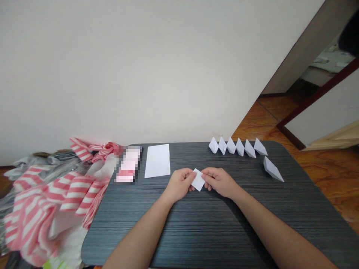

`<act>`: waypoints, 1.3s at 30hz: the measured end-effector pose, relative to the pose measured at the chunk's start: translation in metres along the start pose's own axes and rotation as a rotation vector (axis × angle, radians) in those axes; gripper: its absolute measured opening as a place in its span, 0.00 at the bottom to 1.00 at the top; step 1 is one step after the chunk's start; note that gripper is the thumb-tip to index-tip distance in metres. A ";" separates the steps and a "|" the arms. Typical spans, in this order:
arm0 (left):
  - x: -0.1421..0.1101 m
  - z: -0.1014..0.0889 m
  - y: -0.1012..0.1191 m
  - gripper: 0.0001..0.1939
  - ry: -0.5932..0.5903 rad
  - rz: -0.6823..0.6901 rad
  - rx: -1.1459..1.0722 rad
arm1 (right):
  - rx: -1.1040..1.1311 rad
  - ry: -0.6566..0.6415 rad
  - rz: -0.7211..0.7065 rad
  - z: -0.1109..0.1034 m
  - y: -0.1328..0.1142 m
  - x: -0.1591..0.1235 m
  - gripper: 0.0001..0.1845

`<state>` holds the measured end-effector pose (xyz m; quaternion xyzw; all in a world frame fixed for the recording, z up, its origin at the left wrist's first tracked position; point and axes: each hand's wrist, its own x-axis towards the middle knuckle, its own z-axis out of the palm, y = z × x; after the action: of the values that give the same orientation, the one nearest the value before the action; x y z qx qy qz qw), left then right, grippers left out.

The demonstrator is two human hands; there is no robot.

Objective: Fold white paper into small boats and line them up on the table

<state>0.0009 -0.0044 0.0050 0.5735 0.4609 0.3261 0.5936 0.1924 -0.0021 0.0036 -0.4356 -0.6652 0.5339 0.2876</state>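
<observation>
A small folded piece of white paper (198, 181), turned like a diamond, is held between my two hands over the middle of the dark table. My left hand (181, 184) pinches its left corner between thumb and fingers. On the opposite corner, my right hand (218, 181) has the same kind of pinch. Several folded white paper boats (231, 145) stand in a row near the table's far edge, right of my hands. One more paper boat (272, 169) lies apart, nearer to me. Left of my hands is a flat stack of white paper sheets (157, 160).
The dark grained table (196, 231) stands against a pale wall (168, 74). At its left edge lies a blurred-out pinkish object (129, 164). Red-and-white striped cloth (56, 201) is heaped beside the table on the left. Wooden flooring (316, 160) and a doorway are to the right.
</observation>
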 end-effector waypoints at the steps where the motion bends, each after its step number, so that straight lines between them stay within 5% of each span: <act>1: 0.000 0.000 0.000 0.17 0.007 0.003 0.009 | -0.001 -0.001 0.002 0.000 0.001 0.000 0.13; 16: -0.001 0.000 0.001 0.18 0.024 0.023 0.097 | -0.059 -0.045 0.013 0.004 0.002 0.000 0.10; 26: 0.001 0.002 -0.005 0.17 -0.014 0.013 -0.029 | 0.129 0.045 0.034 0.004 0.008 0.000 0.11; 33: 0.003 -0.001 -0.005 0.17 0.004 0.004 -0.087 | 0.135 0.019 -0.074 0.003 0.009 -0.002 0.11; 39: 0.003 -0.002 -0.004 0.17 0.007 0.013 -0.104 | -0.068 0.014 -0.158 0.001 0.009 -0.002 0.09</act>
<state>-0.0003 -0.0012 0.0005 0.5438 0.4417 0.3551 0.6189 0.1953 -0.0039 -0.0053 -0.3950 -0.7132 0.4835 0.3187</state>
